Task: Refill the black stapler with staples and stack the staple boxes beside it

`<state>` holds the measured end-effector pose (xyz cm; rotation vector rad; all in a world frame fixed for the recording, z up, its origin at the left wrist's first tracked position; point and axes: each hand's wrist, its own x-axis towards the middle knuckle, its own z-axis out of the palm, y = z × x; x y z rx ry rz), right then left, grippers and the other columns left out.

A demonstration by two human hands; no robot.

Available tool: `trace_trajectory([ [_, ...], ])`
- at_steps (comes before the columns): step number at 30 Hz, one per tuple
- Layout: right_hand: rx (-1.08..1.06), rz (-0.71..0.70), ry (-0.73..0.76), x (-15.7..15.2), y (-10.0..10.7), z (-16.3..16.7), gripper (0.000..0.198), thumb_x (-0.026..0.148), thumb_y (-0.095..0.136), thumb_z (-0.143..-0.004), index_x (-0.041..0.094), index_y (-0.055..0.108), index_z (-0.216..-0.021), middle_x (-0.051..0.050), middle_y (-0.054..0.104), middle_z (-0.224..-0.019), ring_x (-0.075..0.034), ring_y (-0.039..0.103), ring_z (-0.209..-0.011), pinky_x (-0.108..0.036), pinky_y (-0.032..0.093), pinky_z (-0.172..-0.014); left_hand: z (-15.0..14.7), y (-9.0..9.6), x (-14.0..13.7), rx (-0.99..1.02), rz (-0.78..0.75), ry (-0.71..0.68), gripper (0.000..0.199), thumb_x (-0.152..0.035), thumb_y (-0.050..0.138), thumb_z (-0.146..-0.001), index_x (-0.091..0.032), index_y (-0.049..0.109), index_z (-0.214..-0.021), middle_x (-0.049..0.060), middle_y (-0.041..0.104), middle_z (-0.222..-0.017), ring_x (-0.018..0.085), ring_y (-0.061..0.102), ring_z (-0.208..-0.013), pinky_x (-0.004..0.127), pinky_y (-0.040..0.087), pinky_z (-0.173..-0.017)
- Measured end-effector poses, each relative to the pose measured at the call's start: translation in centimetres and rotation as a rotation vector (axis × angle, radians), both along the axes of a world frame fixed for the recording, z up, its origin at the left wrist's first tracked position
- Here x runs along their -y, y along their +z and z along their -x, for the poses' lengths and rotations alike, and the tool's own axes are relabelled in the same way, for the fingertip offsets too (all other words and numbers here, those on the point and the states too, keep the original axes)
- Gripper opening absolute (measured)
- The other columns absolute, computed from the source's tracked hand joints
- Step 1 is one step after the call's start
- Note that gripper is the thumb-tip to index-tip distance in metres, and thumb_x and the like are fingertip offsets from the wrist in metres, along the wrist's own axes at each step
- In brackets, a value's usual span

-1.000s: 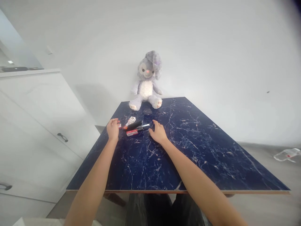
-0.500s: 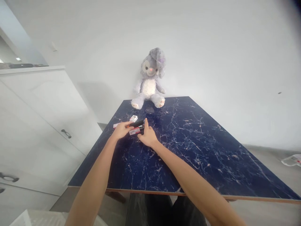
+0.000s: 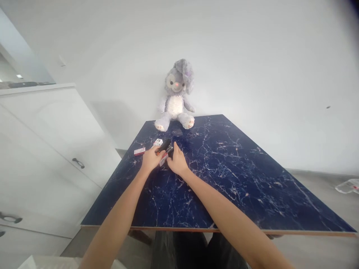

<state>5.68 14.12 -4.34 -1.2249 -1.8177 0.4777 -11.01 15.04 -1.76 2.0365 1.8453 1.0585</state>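
Observation:
A black stapler (image 3: 165, 145) with an orange part and a metal strip lies tilted between my hands, its upper arm apparently raised. My left hand (image 3: 150, 158) is closed on its near left end. My right hand (image 3: 178, 162) is at the other end, thumb low against it and index finger stretched away from me; its remaining fingers are mostly hidden. A red-and-white small box (image 3: 163, 160) shows right below the stapler, between the hands; whether it is held is unclear. Beyond my left hand sits a white small box (image 3: 158, 142), and a red-edged flat box (image 3: 139, 151) lies to the left.
A grey plush rabbit (image 3: 176, 99) sits at the table's far edge against the wall. The blue marbled table (image 3: 230, 175) stretches to the right. White cabinets (image 3: 50, 149) stand at left. A clear plastic item (image 3: 347, 186) is at far right.
The stapler and the red-and-white box have turned to a steeper slant. My left hand has shifted right, uncovering more of the flat box at left. The view has moved slightly.

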Motion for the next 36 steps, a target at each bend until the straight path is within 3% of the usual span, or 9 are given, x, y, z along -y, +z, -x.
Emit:
trace_trajectory([
  [5, 0.079, -0.011, -0.017, 0.6, 0.2, -1.6, 0.029, 0.034, 0.063, -0.078, 0.020, 0.057, -0.102, -0.008, 0.063, -0.103, -0.024, 0.057, -0.098, -0.038, 0.046, -0.087, -1.2, 0.8, 0.7, 0.090, -0.068, 0.023, 0.032, -0.044, 0.050, -0.094, -0.023, 0.070, -0.107, 0.005, 0.076, -0.103, 0.022, 0.071, -0.092, 0.030, 0.050, -0.083],
  [10, 0.150, -0.032, 0.116, 0.9, 0.4, -2.0, 0.033, 0.043, 0.074, -0.072, 0.021, 0.052, -0.082, -0.002, 0.060, -0.083, -0.017, 0.054, -0.077, -0.030, 0.042, -0.073, 0.1, 2.4, 1.1, -0.050, 0.041, 0.053, 0.035, -0.052, 0.050, -0.091, -0.022, 0.064, -0.081, 0.003, 0.072, -0.076, 0.022, 0.067, -0.075, 0.029, 0.045, -0.068],
  [15, -0.017, -0.016, 0.163, 0.9, 0.5, -1.8, 0.016, 0.026, 0.068, -0.076, 0.021, 0.053, -0.078, 0.002, 0.059, -0.076, -0.013, 0.053, -0.066, -0.025, 0.040, -0.066, 1.4, 3.1, 1.6, -0.006, 0.448, -0.282, 0.042, -0.063, 0.065, -0.078, -0.021, 0.057, -0.076, -0.001, 0.063, -0.065, 0.017, 0.058, -0.056, 0.027, 0.038, -0.053],
  [19, -0.236, 0.044, 0.264, 1.1, 1.0, -1.8, 0.010, 0.030, 0.061, -0.084, 0.022, 0.058, -0.088, 0.002, 0.065, -0.079, -0.013, 0.060, -0.067, -0.024, 0.046, -0.066, 3.3, 3.6, 1.4, 0.160, 0.499, -0.485, 0.036, -0.053, 0.073, -0.076, -0.020, 0.056, -0.078, -0.002, 0.063, -0.069, 0.014, 0.057, -0.059, 0.024, 0.039, -0.054],
  [23, -0.303, 0.061, 0.187, 0.8, 0.9, -1.7, 0.013, 0.032, 0.057, -0.088, 0.022, 0.060, -0.096, 0.000, 0.068, -0.088, -0.013, 0.063, -0.069, -0.026, 0.048, -0.067, 4.6, 3.1, 0.4, 0.349, 0.118, -0.129, 0.031, -0.051, 0.060, -0.086, -0.021, 0.056, -0.078, -0.003, 0.058, -0.062, 0.013, 0.054, -0.057, 0.023, 0.038, -0.054],
  [25, -0.252, 0.046, 0.139, 0.5, 0.7, -1.8, 0.010, 0.028, 0.058, -0.086, 0.022, 0.062, -0.094, 0.000, 0.068, -0.090, -0.014, 0.063, -0.068, -0.028, 0.049, -0.070, 4.5, 2.2, -0.1, 0.282, -0.008, 0.009, 0.029, -0.049, 0.058, -0.087, -0.021, 0.060, -0.080, -0.001, 0.064, -0.067, 0.015, 0.059, -0.063, 0.025, 0.042, -0.060],
  [30, -0.174, 0.020, 0.109, 0.1, 0.2, -1.8, 0.009, 0.022, 0.057, -0.084, 0.022, 0.064, -0.090, -0.001, 0.069, -0.096, -0.014, 0.064, -0.071, -0.030, 0.050, -0.075, 3.8, 0.4, -0.6, -0.150, 0.020, -0.034, 0.027, -0.043, 0.053, -0.090, -0.023, 0.069, -0.084, 0.003, 0.073, -0.080, 0.021, 0.067, -0.076, 0.029, 0.046, -0.071],
  [34, -0.120, 0.019, 0.113, 0.4, 0.3, -1.7, 0.010, 0.020, 0.058, -0.084, 0.021, 0.066, -0.089, -0.002, 0.068, -0.095, -0.014, 0.063, -0.072, -0.029, 0.049, -0.075, 3.8, 0.1, -0.8, -0.124, -0.059, 0.196, 0.029, -0.046, 0.051, -0.093, -0.025, 0.071, -0.097, 0.004, 0.076, -0.091, 0.023, 0.069, -0.088, 0.031, 0.048, -0.078],
  [36, -0.104, 0.010, 0.126, 0.5, 0.4, -1.6, 0.010, 0.019, 0.058, -0.083, 0.021, 0.066, -0.089, -0.002, 0.067, -0.094, -0.014, 0.062, -0.072, -0.028, 0.049, -0.075, 3.7, -0.1, -1.0, -0.151, -0.071, 0.191, 0.033, -0.049, 0.054, -0.091, -0.024, 0.070, -0.106, 0.006, 0.076, -0.100, 0.025, 0.069, -0.094, 0.033, 0.049, -0.084],
])
